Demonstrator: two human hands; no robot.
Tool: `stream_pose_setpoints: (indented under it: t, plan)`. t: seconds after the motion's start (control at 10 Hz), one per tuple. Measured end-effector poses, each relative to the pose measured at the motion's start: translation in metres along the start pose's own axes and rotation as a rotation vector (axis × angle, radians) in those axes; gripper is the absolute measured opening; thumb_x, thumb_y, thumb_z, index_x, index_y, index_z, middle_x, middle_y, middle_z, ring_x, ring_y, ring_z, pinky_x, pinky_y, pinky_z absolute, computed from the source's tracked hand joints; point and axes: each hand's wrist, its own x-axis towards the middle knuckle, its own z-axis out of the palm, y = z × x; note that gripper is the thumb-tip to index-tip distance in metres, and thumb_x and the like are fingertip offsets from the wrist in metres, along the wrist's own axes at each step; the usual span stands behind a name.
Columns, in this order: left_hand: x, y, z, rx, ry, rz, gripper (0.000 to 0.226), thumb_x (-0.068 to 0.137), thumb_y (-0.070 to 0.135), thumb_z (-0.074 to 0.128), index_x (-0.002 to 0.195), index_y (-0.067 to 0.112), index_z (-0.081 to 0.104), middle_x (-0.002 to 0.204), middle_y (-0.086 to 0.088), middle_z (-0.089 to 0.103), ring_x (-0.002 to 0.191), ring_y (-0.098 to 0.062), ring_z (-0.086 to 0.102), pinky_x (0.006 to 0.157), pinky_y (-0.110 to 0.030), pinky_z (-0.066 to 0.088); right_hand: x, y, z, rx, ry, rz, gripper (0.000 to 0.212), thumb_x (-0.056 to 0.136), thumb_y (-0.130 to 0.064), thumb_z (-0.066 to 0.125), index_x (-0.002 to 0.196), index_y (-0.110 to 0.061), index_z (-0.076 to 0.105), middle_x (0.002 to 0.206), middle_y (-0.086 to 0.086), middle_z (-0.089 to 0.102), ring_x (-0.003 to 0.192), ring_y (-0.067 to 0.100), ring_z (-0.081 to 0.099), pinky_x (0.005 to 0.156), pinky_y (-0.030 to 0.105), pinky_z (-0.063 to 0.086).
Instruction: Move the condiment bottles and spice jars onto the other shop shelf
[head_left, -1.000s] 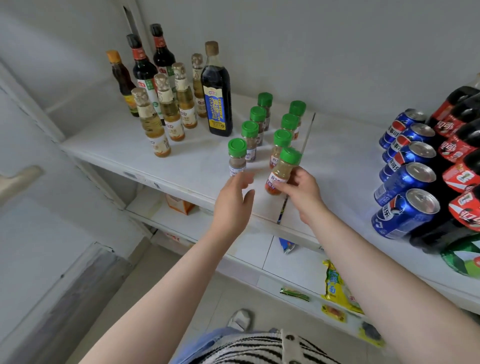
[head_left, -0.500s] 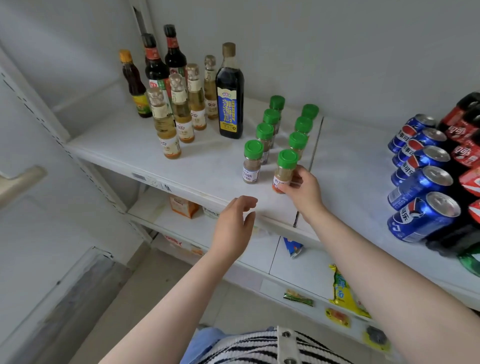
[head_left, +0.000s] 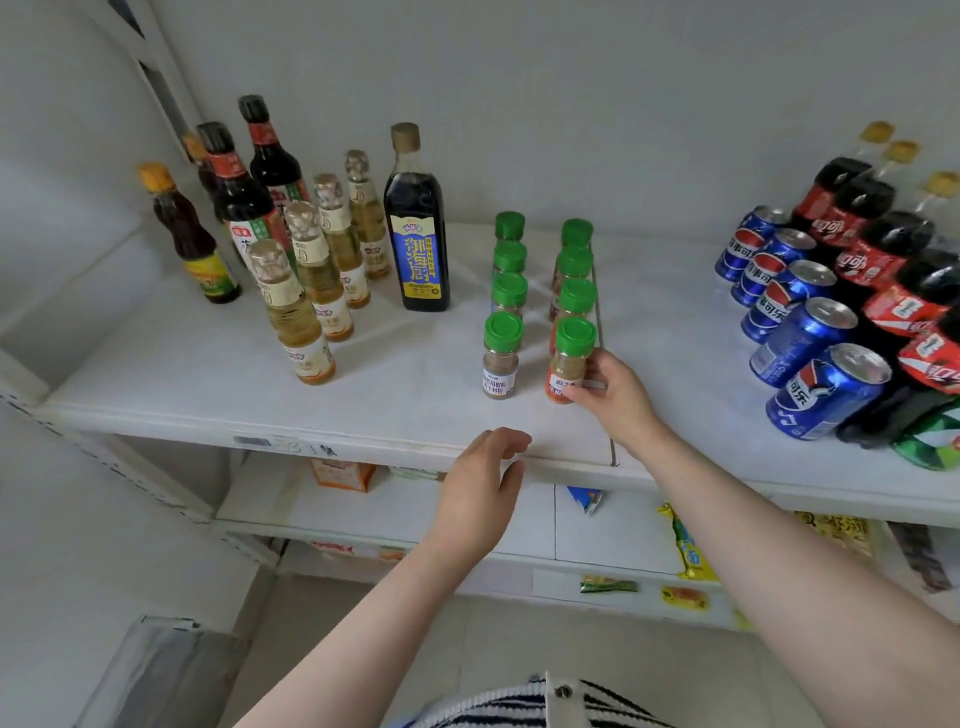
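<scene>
Several green-capped spice jars stand in two rows on the white shelf (head_left: 208, 364). My right hand (head_left: 613, 395) grips the front jar of the right row (head_left: 569, 358), which stands upright on the shelf. Beside it on the left stands another front jar (head_left: 500, 356), untouched. My left hand (head_left: 483, 488) hovers in front of the shelf's front edge, fingers relaxed and holding nothing. Behind on the left stand condiment bottles: a dark bottle with a blue label (head_left: 418, 228), several pale yellow bottles (head_left: 296, 317), and dark sauce bottles (head_left: 236, 192).
Blue Pepsi cans (head_left: 810, 338) lie stacked at the right with cola bottles (head_left: 904, 270) behind them. A lower shelf (head_left: 519, 525) holds a small orange box (head_left: 340, 475) and snack packets (head_left: 685, 545). A white wall backs the shelf.
My right hand has set the tilted jar down upright at the front of the right row. My left hand has drawn back from the jars to below the shelf edge.
</scene>
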Motion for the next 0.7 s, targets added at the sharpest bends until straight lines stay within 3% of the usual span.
stream_pose_setpoints:
  t: [0.2,0.4,0.5,0.6,0.7]
  plan:
    - [0.001,-0.001,0.002,-0.005,-0.041,0.011,0.031,0.089,0.004,0.049,0.113,0.018,0.061,0.111,0.006,0.063,0.101,-0.007,0.059,0.089,-0.020,0.047,0.000,0.002,-0.002,-0.026,-0.007,0.006,0.047,0.079,0.004,0.068,0.124,-0.002,0.053,0.115,0.014,0.064,0.101,0.023,0.063,0.093,0.034,0.050]
    - [0.000,0.000,0.002,0.002,-0.045,0.017,0.029,0.089,0.005,0.050,0.113,0.018,0.061,0.111,0.006,0.063,0.100,-0.007,0.059,0.088,-0.021,0.047,-0.002,-0.001,-0.001,-0.004,-0.011,0.005,0.049,0.080,0.005,0.067,0.125,-0.002,0.052,0.116,0.013,0.063,0.101,0.019,0.062,0.083,0.017,0.049]
    - [0.000,-0.001,0.000,0.000,-0.044,0.018,0.029,0.089,0.004,0.050,0.112,0.018,0.061,0.111,0.007,0.063,0.100,-0.007,0.059,0.087,-0.019,0.047,-0.005,0.000,-0.002,0.013,0.000,0.018,0.056,0.077,0.007,0.069,0.128,-0.004,0.051,0.116,0.011,0.063,0.101,0.018,0.062,0.081,0.018,0.051]
    - [-0.002,0.000,-0.002,-0.008,-0.035,0.022,0.029,0.090,0.005,0.049,0.113,0.019,0.061,0.112,0.008,0.063,0.100,-0.004,0.058,0.087,-0.018,0.047,-0.010,0.003,-0.001,0.017,0.046,0.035,0.062,0.075,0.010,0.069,0.131,-0.006,0.048,0.111,0.009,0.061,0.101,0.017,0.059,0.083,0.024,0.051]
    - [-0.010,0.002,-0.006,-0.037,-0.053,0.030,0.026,0.092,0.008,0.048,0.111,0.020,0.062,0.110,0.011,0.063,0.096,0.000,0.058,0.084,-0.017,0.048,-0.017,0.007,-0.002,-0.028,0.235,0.026,0.053,0.076,0.007,0.068,0.125,-0.006,0.052,0.100,0.008,0.062,0.093,0.018,0.059,0.086,0.031,0.050]
